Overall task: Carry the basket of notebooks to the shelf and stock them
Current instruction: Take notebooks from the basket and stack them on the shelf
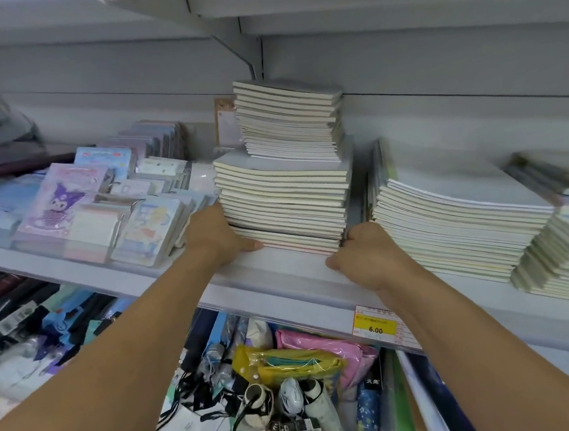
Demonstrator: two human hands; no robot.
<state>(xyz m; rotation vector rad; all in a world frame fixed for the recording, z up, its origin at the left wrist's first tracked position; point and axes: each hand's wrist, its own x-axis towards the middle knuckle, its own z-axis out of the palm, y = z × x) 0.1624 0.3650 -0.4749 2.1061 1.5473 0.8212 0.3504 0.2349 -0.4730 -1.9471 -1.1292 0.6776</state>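
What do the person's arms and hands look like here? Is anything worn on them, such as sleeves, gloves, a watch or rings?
Both forearms are bare as far as the picture shows; no sleeve comes into view. The left hand and the right hand wear no gloves. No watch or bracelet shows on either wrist. No ring shows, but most of the fingers are hidden from view, so rings cannot be ruled out.

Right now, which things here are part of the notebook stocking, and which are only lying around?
Part of the job: left hand; right hand; tall notebook stack gripped between them; shelf; neighbouring notebook stack.

Lying about: cartoon notepads; price tag; umbrellas below.
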